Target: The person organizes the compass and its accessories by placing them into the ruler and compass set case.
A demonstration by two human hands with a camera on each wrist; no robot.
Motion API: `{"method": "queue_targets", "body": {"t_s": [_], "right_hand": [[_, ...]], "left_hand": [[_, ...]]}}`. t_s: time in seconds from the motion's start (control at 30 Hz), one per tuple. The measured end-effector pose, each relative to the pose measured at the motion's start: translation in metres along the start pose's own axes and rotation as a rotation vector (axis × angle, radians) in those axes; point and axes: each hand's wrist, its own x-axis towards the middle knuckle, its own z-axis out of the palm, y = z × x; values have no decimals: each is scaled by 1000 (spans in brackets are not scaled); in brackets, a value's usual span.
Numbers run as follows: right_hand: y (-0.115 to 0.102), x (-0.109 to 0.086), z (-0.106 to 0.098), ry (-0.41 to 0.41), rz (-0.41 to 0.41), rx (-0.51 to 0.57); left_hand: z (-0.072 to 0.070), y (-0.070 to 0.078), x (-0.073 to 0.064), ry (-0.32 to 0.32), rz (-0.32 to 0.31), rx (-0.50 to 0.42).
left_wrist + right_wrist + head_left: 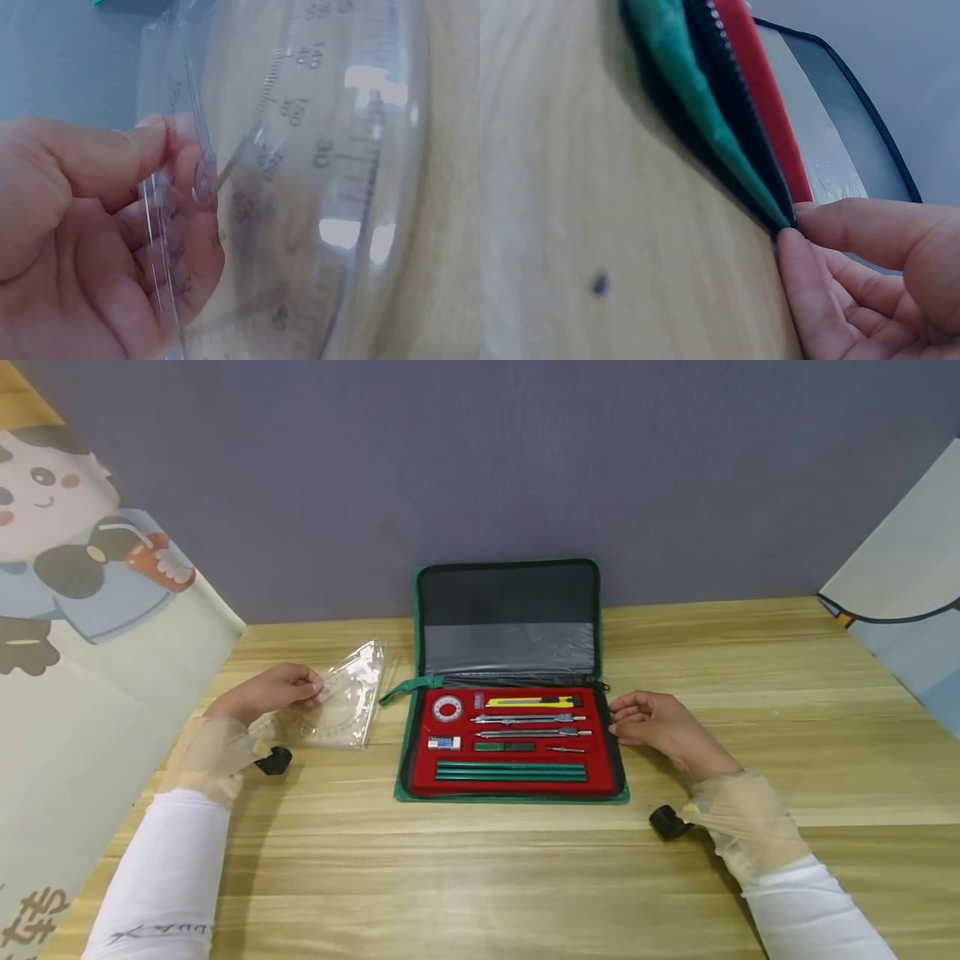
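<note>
My left hand (281, 687) pinches the edge of a clear plastic sleeve (358, 693) left of the case. A transparent protractor (281, 82) with printed degree numbers shows in it in the left wrist view. At the centre a green zip-up drawing-instrument case (512, 793) lies unfolded, its lid leaning up at the back. My right hand (660, 727) pinches the right edge of the case between thumb and finger, by the zip (727, 67). In the red tray sit a yellow utility knife (525, 702), two compasses (517, 733), an eraser (444, 743) and several green pencils (510, 772).
A round white dial-like piece (447, 709) and a small green-and-black box (504, 747) also lie in the tray. A green strap (408, 688) sticks out at the case's left. Behind the wooden table (450, 885) rises a grey-blue panel (510, 460).
</note>
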Motion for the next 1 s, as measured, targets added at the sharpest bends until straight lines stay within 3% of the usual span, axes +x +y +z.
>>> {"method": "queue_targets", "body": {"t_s": [0.3, 0.53, 0.7, 1.0], "right_hand": [[-1, 0, 0, 5, 13, 7], [-1, 0, 0, 10, 26, 6], [0, 0, 0, 6, 17, 4], [0, -1, 0, 4, 3, 6]], "left_hand": [[-1, -1, -6, 22, 72, -113], [4, 5, -6, 130, 132, -250], [11, 17, -6, 169, 210, -479], [29, 55, -4, 155, 334, -969]]}}
